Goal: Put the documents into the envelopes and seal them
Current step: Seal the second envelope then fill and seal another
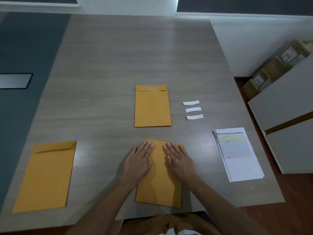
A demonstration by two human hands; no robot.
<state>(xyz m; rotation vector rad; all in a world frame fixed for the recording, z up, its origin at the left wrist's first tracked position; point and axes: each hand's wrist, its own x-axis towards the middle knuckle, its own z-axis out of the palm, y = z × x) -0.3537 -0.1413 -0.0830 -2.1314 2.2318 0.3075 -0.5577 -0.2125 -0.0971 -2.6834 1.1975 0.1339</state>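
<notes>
1. Both hands, left hand (138,160) and right hand (178,160), are pressing flat, fingers straight, gripping nothing.
2. They are flattening the near envelope (159,187), likely sealing its flap.
3. Remaining documents (238,155) are lying right of that envelope.

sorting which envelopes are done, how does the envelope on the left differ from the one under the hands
The left envelope lies alone near the table's left edge, untouched; the near envelope sits in front of the person with the left hand and right hand pressing flat on its top end. The left envelope's folded flap shows plainly; the near envelope's flap area is covered by the hands. Both are tan, the same shape, lying flat and slightly tilted.
</notes>
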